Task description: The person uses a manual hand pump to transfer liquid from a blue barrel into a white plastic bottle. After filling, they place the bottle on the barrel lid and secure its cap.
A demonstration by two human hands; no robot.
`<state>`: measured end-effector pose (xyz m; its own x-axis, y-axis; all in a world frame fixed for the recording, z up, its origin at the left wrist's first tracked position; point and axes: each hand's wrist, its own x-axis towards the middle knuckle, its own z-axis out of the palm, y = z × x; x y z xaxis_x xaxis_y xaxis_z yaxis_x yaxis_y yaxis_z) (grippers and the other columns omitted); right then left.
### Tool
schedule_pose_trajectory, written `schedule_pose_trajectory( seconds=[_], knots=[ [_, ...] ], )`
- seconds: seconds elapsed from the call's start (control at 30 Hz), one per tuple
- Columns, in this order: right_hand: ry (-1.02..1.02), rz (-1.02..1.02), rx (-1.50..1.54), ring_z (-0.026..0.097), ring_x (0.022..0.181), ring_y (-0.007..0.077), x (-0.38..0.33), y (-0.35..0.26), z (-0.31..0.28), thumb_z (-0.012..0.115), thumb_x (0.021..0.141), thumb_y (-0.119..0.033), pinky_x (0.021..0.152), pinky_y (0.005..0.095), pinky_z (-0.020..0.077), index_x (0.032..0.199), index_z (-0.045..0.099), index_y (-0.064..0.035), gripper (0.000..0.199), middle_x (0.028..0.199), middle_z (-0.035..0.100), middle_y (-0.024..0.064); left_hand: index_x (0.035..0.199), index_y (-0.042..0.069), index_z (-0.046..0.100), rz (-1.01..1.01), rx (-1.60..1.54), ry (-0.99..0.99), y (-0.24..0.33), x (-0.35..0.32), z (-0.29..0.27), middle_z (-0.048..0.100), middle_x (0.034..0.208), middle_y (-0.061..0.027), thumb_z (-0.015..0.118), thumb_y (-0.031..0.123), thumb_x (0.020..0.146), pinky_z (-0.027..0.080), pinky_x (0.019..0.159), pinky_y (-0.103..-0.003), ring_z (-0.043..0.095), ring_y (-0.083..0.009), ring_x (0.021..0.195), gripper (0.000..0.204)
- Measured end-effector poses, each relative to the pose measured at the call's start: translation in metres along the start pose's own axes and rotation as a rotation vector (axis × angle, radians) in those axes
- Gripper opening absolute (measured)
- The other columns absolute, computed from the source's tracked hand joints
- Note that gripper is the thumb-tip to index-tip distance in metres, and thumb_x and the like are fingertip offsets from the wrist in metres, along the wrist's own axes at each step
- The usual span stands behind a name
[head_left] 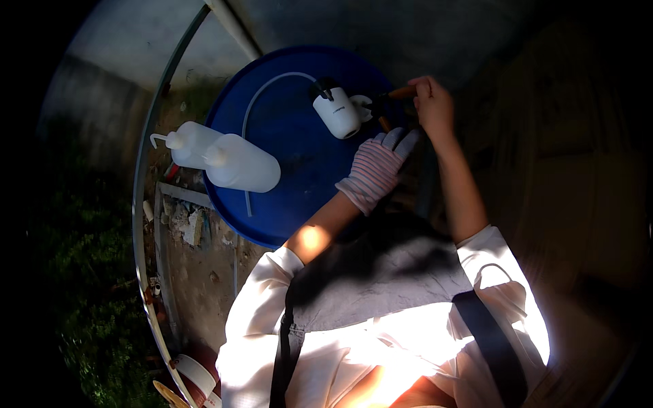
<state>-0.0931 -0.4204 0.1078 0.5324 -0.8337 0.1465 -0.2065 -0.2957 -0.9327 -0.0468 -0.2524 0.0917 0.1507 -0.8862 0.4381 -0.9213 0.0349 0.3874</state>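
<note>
Two white squeeze wash bottles lie side by side at the left of the scene, one with a bent spout (183,141) further left and one (243,163) just right of it, overlapping the drum's edge. One blue round drum lid (286,129) fills the far middle. One white bulb-shaped device (337,112) with a dark cap stands on it, far and right of centre. One thin white tube (262,92) curves across the lid. One tool with orange handles (394,95) shows at the far right. Two hands are in view: one gloved left hand (377,166), in a striped white glove, and one bare right hand (433,105).
</note>
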Motion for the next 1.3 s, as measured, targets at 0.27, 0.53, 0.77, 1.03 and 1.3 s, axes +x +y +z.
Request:
schedule_pose_trajectory(
  seconds=[0.27,0.53,0.77,1.03,1.3],
  knots=[
    [-0.249,0.180,-0.049,0.050,0.044,0.0131,0.026,-0.010,0.000,0.047,0.101,-0.040,0.042,0.0308,0.0391,0.092,0.067,-0.0042,0.041,0.055,0.053,0.0031,0.115,0.009,0.062,-0.167,0.225,-0.004,-0.022,0.011,-0.017,0.067,0.101,-0.0138,0.060,0.014,0.089,0.055,0.063,-0.036,0.067,-0.0298,0.075,0.026],
    [-0.519,-0.201,-0.323,0.056,0.058,0.0139,0.083,0.012,0.024,0.056,0.098,-0.040,0.053,0.0316,0.0444,0.094,0.062,-0.0067,0.034,0.066,0.058,0.0043,0.119,0.005,0.060,-0.285,0.092,-0.193,-0.077,0.045,-0.064,0.066,0.090,-0.0131,0.059,0.014,0.088,0.053,0.076,-0.033,0.065,-0.0250,0.082,0.032],
    [-0.789,-0.447,-0.210,0.058,0.075,0.0151,0.112,0.006,0.042,0.061,0.096,-0.030,0.065,0.0313,0.0456,0.097,0.051,-0.0087,0.023,0.080,0.059,0.0059,0.112,0.002,0.060,-0.274,0.242,-0.073,-0.052,0.026,-0.028,0.066,0.091,-0.0149,0.059,0.012,0.087,0.053,0.077,-0.035,0.065,-0.0276,0.086,0.027],
    [-0.925,-0.573,-0.352,0.060,0.078,0.0188,0.130,-0.018,0.074,0.062,0.094,-0.025,0.068,0.0346,0.0464,0.097,0.051,-0.0100,0.019,0.082,0.059,0.0069,0.098,-0.004,0.059,-0.462,0.137,-0.083,-0.026,0.090,0.012,0.066,0.084,-0.0200,0.060,0.011,0.087,0.056,0.062,-0.039,0.068,-0.0296,0.073,0.019],
    [-1.179,-0.643,-0.469,0.062,0.081,0.0218,0.138,-0.045,0.093,0.063,0.092,-0.024,0.071,0.0382,0.0469,0.094,0.055,-0.0090,0.017,0.085,0.063,0.0082,0.116,-0.001,0.053,-0.623,-0.061,-0.045,-0.031,0.097,-0.005,0.065,0.097,-0.0236,0.058,0.021,0.092,0.055,0.079,-0.043,0.066,-0.0366,0.092,0.033]
  ],
)
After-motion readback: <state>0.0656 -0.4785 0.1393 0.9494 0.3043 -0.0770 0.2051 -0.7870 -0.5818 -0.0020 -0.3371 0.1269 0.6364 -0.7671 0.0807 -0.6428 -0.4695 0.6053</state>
